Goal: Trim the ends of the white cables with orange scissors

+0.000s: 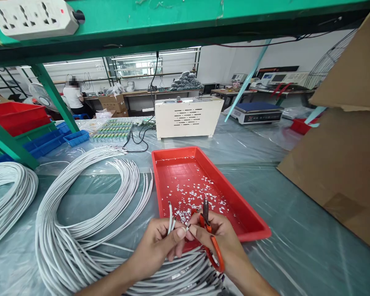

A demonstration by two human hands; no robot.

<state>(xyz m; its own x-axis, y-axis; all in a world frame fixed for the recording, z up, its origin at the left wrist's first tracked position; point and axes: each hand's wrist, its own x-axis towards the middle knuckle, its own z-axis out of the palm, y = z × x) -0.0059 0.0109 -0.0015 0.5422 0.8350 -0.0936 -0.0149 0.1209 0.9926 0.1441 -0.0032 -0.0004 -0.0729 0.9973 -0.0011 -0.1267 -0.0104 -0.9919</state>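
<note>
The left hand (163, 242) pinched white cables (170, 214); the right hand (223, 232) cradled orange-handled cutters (217, 251), whose slipping could nick them

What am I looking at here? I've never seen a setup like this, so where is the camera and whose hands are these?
There is no machine arm here: these are a person's own bare hands. The single picture comes from a camera worn on that person's head, looking forward and down. The left hand holds white cable near its ends. The right hand holds an orange-handled hand tool, while its fingertips meet the left's at a cable end. Just beyond is a red tray with small silvery scraps scattered in it. To the left, a large coil of white cables lies on the plastic-covered table. Farther back stands a cream box with slots.
</note>
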